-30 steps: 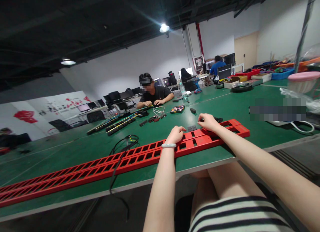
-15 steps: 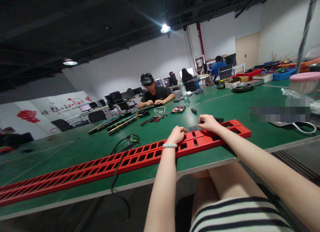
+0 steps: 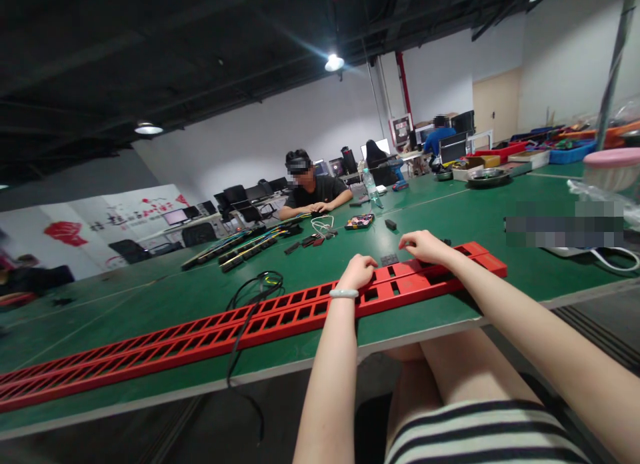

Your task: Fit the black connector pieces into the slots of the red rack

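left: red slotted frame (image 3: 383,289) lies along near edge of green table (image 3: 150,299); black cable (image 3: 242,332) crosses it and hangs over the edge. centre: left hand (image 3: 359,272), pale bangle (image 3: 344,294) at wrist, rests at frame's far side; fingers bent, grasp cannot be told. small dark grey piece (image 3: 389,259) lies between the hands, just beyond frame. black block (image 3: 391,225) sits farther back. right: right hand (image 3: 423,246) is over frame's far side, fingers curled downward; whether they grip anything cannot be told.
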{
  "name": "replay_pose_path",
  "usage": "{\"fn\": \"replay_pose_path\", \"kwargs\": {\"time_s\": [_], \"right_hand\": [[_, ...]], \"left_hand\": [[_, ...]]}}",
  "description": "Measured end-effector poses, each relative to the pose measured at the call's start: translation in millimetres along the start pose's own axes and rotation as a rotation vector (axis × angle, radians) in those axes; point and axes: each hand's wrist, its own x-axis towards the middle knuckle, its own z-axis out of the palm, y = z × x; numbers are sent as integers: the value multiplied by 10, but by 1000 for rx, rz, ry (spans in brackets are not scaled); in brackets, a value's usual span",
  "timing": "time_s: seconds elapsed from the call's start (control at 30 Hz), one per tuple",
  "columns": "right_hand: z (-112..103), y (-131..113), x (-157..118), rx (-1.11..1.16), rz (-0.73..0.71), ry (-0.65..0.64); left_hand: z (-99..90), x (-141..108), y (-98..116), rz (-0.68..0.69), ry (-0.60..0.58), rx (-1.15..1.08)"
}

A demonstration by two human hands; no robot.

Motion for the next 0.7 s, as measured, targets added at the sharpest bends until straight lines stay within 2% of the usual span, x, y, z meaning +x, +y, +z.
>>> {"fn": "replay_pose_path", "kwargs": {"time_s": [0.13, 0.27, 0.37, 0.5, 0.7], "right_hand": [[-172, 72, -55, -72, 23, -375], [-222, 171, -71, -36, 108, -541], [-212, 230, -79, -11, 104, -646], [-198, 295, -81, 33, 40, -718], [-158, 311, -67, -5, 9, -664]], "left_hand": [[-6, -10, 14, 4, 79, -21], [-50, -3, 48, -37, 287, -59], [-99, -9, 80, -69, 407, -76], [-172, -37, 136, -66, 502, -107], [-279, -65, 199, -76, 689, -120]]}}
